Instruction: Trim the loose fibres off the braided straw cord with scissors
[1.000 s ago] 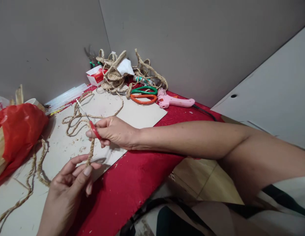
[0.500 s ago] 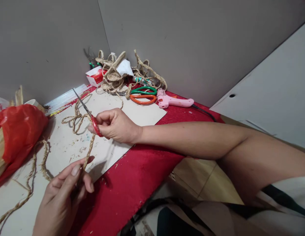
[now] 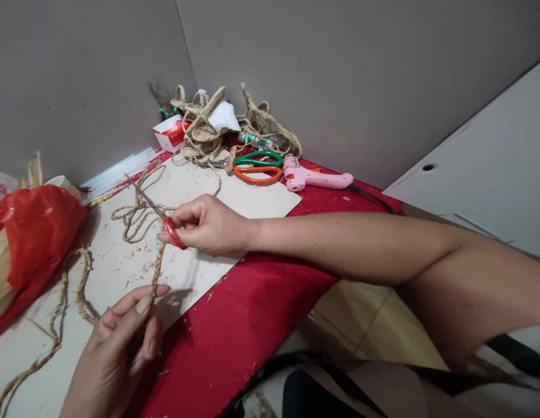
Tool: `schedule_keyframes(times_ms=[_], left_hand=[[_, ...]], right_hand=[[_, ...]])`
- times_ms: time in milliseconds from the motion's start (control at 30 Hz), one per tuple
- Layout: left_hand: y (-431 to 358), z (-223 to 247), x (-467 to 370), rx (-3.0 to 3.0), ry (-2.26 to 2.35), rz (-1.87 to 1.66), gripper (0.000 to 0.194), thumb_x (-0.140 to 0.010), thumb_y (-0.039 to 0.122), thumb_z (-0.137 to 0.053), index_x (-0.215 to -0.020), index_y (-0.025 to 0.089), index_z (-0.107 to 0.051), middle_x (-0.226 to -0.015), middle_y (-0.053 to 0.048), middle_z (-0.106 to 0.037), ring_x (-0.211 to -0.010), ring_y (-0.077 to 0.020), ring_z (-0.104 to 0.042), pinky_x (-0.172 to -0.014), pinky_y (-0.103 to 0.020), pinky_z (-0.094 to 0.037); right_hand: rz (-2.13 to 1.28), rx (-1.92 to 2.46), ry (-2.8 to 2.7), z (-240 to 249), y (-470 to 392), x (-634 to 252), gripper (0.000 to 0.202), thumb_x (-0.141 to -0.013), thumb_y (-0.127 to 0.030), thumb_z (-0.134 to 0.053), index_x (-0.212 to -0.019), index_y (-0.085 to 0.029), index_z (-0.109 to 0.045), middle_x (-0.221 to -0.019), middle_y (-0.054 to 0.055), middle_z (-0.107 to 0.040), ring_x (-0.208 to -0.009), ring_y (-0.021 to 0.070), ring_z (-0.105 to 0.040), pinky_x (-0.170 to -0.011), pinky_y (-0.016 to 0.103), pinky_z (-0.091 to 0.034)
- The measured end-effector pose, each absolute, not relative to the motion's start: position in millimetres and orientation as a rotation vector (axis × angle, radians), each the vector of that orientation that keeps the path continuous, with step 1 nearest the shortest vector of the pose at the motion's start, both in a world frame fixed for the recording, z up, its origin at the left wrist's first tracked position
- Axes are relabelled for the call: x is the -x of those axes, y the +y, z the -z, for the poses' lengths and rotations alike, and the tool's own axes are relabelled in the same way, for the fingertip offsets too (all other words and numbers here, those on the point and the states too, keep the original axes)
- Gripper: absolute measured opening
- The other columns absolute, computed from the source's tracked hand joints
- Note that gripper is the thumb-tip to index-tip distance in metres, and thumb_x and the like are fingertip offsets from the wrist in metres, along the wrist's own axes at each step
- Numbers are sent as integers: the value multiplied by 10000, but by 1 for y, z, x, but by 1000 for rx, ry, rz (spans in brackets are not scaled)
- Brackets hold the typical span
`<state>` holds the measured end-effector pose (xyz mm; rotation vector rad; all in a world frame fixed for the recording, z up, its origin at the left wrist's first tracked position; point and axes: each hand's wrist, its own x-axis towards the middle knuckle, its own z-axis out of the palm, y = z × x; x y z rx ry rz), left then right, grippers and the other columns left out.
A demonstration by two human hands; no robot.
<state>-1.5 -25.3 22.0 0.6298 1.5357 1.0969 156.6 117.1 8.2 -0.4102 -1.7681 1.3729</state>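
Note:
A braided straw rope [image 3: 157,267] runs between my two hands above a pale board [image 3: 200,261]. My left hand [image 3: 126,331], at the lower left, pinches the rope between thumb and index finger. My right hand [image 3: 209,225] is closed on the red handles of small scissors [image 3: 171,229], whose thin blades point up and left. The rope passes close by the right fingertips, under the scissors. Beyond the hand the rope lies in loose loops [image 3: 130,215] on the board. More rope [image 3: 82,278] curls to the left of my left hand.
A red plastic bag [image 3: 43,226] stands at the left. Along the back are clear sticks [image 3: 122,174], a red and white box [image 3: 171,134], a rope pile [image 3: 202,133], larger scissors with green and orange handles [image 3: 258,174] and a pink glue gun [image 3: 317,179]. Red cloth [image 3: 235,313] edges the board.
The scissors' blades have tilted lower, toward the left. Both hands keep their holds, and the rope between them is slightly shifted left. The whole view has moved a little.

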Motion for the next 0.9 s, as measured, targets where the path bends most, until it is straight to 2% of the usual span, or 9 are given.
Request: schedule_keyframes(times_ms=[100, 200, 300, 433, 600, 900], left_hand=[[-19, -23, 4, -622, 1603, -1218, 348, -667, 388, -752, -925, 158, -715, -388, 61, -410, -341, -43, -237, -345, -166, -190], [-16, -22, 7, -599, 1673, -1337, 379, -653, 383, -765, -955, 161, -708, -421, 62, -451, -338, -35, -241, -335, -151, -175], [-16, -21, 9, -588, 1712, -1404, 313, -637, 344, -785, -880, 168, -696, -448, 64, -466, -352, -26, -259, -336, -130, -171], [-17, -19, 10, -576, 1715, -1401, 287, -645, 352, -774, -853, 174, -687, -457, 68, -458, -358, -25, -277, -343, -121, -199], [-17, -18, 10, -575, 1789, -1423, 289, -618, 355, -793, -826, 184, -687, -495, 62, -497, -391, -33, -337, -365, -116, -246], [-18, -16, 9, -611, 1770, -1415, 296, -644, 339, -789, -879, 197, -677, -529, 61, -522, -435, -37, -395, -409, -106, -298]], right_hand=[[-1175, 433, -1908, -12, 118, -164, 348, -764, -319, -573, -508, -151, -407, -504, -70, -320, -521, 36, -277, -513, 196, -235], [-823, 441, -2263, -17, 112, -171, 259, -754, -288, -558, -546, -138, -520, -490, -54, -430, -502, 46, -320, -529, 216, -242], [-450, 490, -2600, -22, 104, -175, 271, -749, -393, -555, -630, -157, -614, -530, -7, -557, -507, 82, -409, -523, 245, -219], [-111, 544, -2804, -26, 99, -174, 350, -800, -468, -486, -779, -165, -660, -675, 66, -675, -572, 148, -543, -529, 269, -216], [39, 537, -2859, -27, 96, -173, 375, -831, -470, -452, -809, -157, -657, -713, 87, -693, -626, 192, -608, -549, 282, -267], [55, 548, -2791, -16, 89, -167, 313, -811, -420, -501, -786, -148, -653, -664, 95, -684, -631, 240, -645, -519, 307, -310]])
